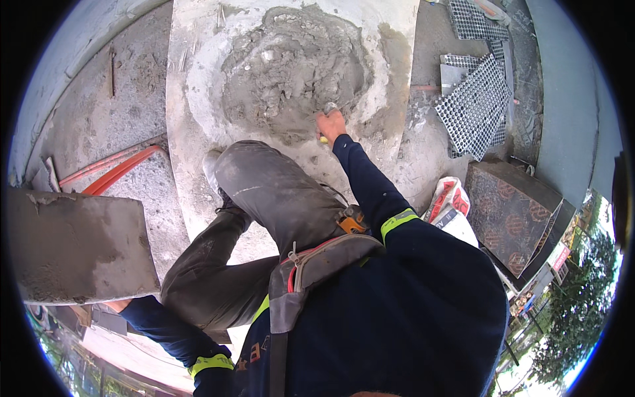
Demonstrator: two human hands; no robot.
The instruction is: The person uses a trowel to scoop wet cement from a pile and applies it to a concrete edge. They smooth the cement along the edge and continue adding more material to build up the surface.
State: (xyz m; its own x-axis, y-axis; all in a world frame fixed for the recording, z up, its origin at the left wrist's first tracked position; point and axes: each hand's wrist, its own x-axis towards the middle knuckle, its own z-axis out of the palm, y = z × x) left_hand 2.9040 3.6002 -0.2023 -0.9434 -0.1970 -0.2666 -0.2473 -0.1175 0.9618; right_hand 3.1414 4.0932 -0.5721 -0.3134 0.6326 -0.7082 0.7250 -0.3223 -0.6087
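A wet grey mortar heap [291, 73] lies spread on a pale board [192, 86] on the floor ahead. My right hand [332, 124] is closed round a trowel [323, 139] at the heap's near right edge. Only the yellow end of its handle and a bit of metal show, the blade being lost in the mortar. On my left, a rectangular mortar board [79, 245] smeared with grey mortar is held up beside my knee. My left hand [119, 305] supports it from beneath, its fingers hidden by the board.
Perforated plastic panels [475, 106] lie stacked at the far right. Nearer stand a dark box [509, 212] and a red-and-white sack [450, 202]. Orange-red strips [122, 169] lie on the floor at the left. My bent knee [254, 165] reaches the heap's near edge.
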